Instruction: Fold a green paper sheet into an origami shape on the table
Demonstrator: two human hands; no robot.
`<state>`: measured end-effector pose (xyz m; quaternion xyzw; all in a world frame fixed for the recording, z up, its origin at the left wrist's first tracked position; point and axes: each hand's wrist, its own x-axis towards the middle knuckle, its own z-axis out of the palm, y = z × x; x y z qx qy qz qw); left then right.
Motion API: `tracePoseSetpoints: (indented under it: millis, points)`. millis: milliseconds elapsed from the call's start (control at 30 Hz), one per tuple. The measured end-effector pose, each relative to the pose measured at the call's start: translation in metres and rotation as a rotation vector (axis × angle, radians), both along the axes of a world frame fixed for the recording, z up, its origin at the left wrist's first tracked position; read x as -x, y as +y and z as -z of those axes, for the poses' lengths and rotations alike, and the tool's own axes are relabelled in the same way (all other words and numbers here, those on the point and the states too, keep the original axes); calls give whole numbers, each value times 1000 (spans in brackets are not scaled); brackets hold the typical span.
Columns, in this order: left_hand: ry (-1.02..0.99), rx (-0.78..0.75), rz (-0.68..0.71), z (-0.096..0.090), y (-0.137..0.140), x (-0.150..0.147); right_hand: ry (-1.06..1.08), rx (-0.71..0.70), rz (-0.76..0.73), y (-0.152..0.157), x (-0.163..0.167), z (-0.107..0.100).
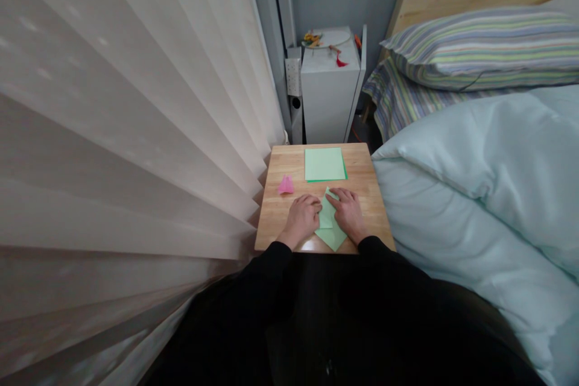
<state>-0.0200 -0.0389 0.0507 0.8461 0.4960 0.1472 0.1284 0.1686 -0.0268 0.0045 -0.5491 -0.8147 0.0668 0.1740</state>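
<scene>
A light green sheet of origami paper [333,236], partly folded, lies near the front edge of the small wooden table [279,226]. At its left side, the curled fingers of my left hand [303,218] grip the folded edge. My right hand [350,215] is closed on the upper right part, with fingertips pressed near the top point. Both hands cover some of the folds. Beyond them lies a stack of square green paper [324,164], lighter on top with a darker green edge showing below. A small folded pink paper piece [286,185] rests left of the stack.
Pleated curtains [181,132] hang close along the table's left side. To the right is a bed with a pale blue quilt [452,181] and a striped pillow [484,51]. A white cabinet [328,96] stands behind the table, with small colourful ornaments on top.
</scene>
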Motion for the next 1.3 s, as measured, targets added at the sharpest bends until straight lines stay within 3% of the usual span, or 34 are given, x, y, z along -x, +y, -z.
tracePoseSetpoints:
  millis: [167,300,400,600,733,967,1300]
  points:
    - [-105,103,-120,-7,-1,-3,1,4,4,1,-1,0]
    - [-67,180,-80,-16,-7,-3,-34,13,6,0,0,-2]
    - [59,134,-10,-22,-12,-3,-75,8,46,-5,5,-11]
    - [228,37,-87,-27,-17,-2,-253,60,192,-23,16,-42]
    - [246,1,-94,-25,-15,-3,-299,134,199,-26,11,-55]
    - [310,-14,-84,-20,-17,-11,-278,163,36,-27,15,-53]
    - [331,-71,-40,-18,-26,-25,-311,191,61,-35,26,-54]
